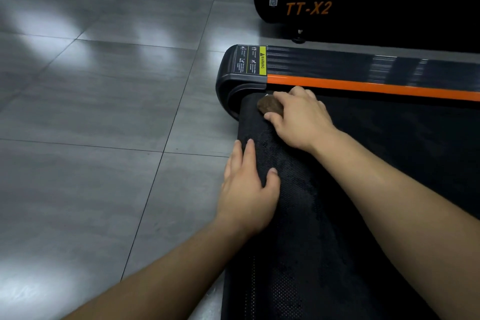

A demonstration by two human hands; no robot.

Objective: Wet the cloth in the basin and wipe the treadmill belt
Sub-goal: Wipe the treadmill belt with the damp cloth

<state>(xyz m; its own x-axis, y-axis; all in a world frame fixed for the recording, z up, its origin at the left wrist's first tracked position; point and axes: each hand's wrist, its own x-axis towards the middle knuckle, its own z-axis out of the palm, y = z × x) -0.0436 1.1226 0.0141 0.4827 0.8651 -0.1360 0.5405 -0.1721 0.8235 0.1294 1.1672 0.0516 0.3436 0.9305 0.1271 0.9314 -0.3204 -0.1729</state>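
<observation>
The black textured treadmill belt [350, 189] runs from the lower middle to the right. My right hand [301, 118] grips a small brown balled-up cloth [268, 105] and presses it on the belt's far rear corner, beside the orange side stripe [363, 87]. My left hand [248, 189] rests on the belt's rounded rear end, fingers straight over the edge and thumb on top. The basin is not in view.
Grey tiled floor [104, 112] fills the left. The treadmill's black side rail carries a yellow warning label [253, 60]. A second black treadmill marked TT-X2 [309, 9] stands behind, at the upper right.
</observation>
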